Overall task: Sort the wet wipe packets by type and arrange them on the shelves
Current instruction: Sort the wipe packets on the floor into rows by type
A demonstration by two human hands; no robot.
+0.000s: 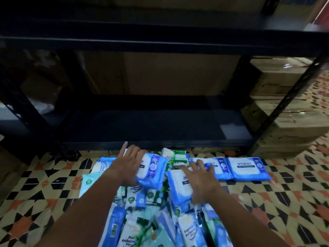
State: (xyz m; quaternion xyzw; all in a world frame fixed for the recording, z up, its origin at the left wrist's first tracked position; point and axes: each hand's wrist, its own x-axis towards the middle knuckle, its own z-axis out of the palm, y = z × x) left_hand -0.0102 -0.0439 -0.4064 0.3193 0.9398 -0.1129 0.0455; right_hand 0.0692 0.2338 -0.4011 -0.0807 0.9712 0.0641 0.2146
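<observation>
A heap of wet wipe packets (151,202) in blue, white and green lies on the tiled floor in front of a black shelf unit (151,127). My left hand (127,164) grips a blue and white packet (153,170), lifted slightly at the far side of the heap. My right hand (201,180) lies flat with fingers spread on another blue and white packet (179,186). Two blue Antabax packets (247,168) lie side by side on the floor to the right. The lowest shelf board holds nothing that I can see.
The floor has patterned tiles (293,202) in black, orange and cream. Stacked cardboard boxes (284,113) stand right of the shelf unit. An upper shelf board (160,43) spans the view overhead. More boxes sit behind the shelves in the dark.
</observation>
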